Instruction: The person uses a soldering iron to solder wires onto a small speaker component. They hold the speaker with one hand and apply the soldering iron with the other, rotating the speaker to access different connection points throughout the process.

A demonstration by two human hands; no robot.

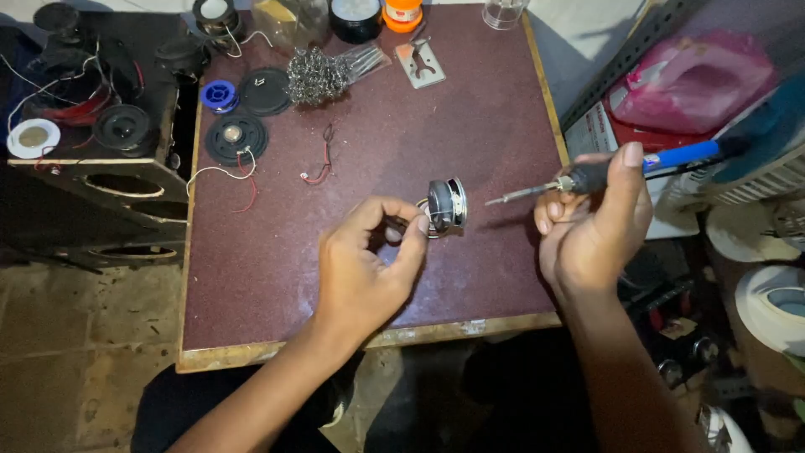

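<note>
My left hand [369, 260] pinches a small round speaker [447, 205] by its rim, holding it on edge just above the dark red table [377, 310]. A thin wire loop shows by my fingertips. My right hand [591, 222] grips a soldering iron [637, 165] with a blue and black handle, its metal tip pointing left and stopping a short way from the speaker.
At the table's far edge lie flat black speakers [237, 138], a blue solder spool [220, 95], a tangle of metal wool [319, 77], a metal bracket [421, 63], jars and loose red wires [319, 164]. A black speaker box [101, 126] stands left; a pink bag [692, 80] sits right.
</note>
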